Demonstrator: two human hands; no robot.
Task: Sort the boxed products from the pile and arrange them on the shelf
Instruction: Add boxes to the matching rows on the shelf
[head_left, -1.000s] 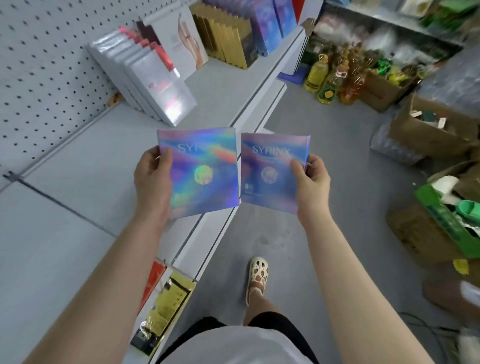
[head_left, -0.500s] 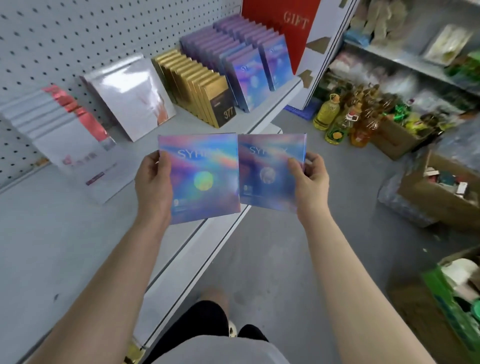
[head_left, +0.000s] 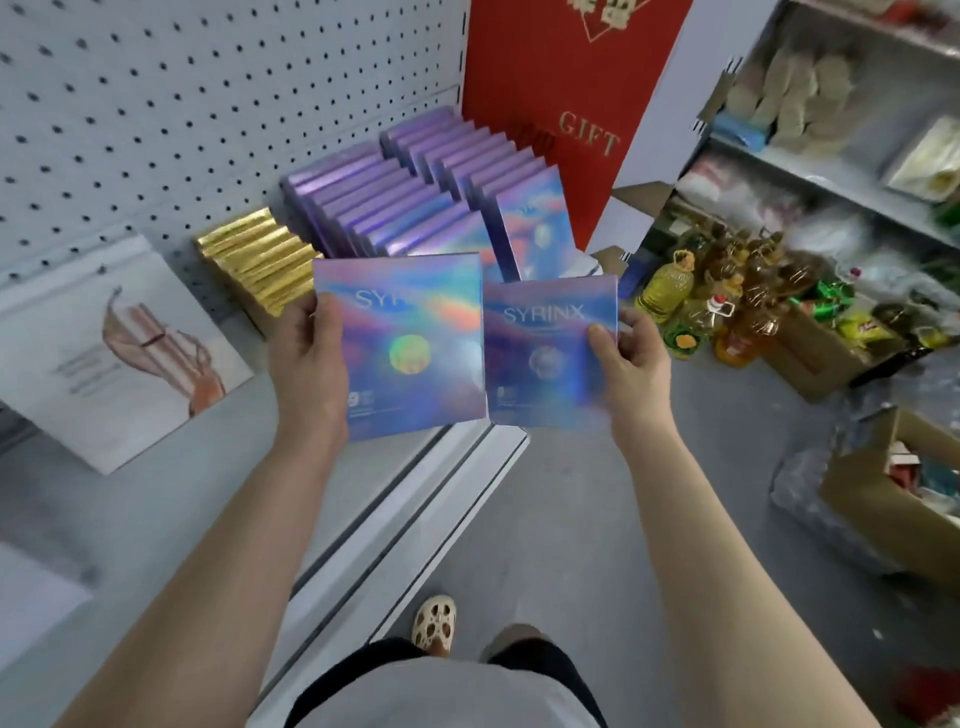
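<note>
Head view, single frame. Left hand (head_left: 310, 358) grasps a holographic SYRINX box (head_left: 410, 345) by its left edge, thumb on the front face, fingers behind; the box is held upright, face toward the camera, above the front part of the shelf (head_left: 171, 499). Right hand (head_left: 631, 361) grasps a second SYRINX box (head_left: 545, 353) by its right edge, thumb on the front, fingers curled behind; this box sits slightly lower than the first, over the shelf's front lip and the aisle floor (head_left: 597, 519). The two boxes are side by side with inner edges touching or just overlapping; cannot tell which. Behind them on the shelf: two rows of matching purple holographic boxes (head_left: 415, 197) standing on edge, running back toward the pegboard (head_left: 208, 93). Just left of those, a row of gold boxes (head_left: 260, 262), also on edge. Further left, a flat white box with a pink swirl print (head_left: 124, 353) leans back against the pegboard. A red GIFT box (head_left: 571, 104) stands at the far end of the shelf. On the floor to the right: cooking oil bottles (head_left: 675, 296) and open cardboard cartons (head_left: 893, 499). Image slightly motion-blurred.
</note>
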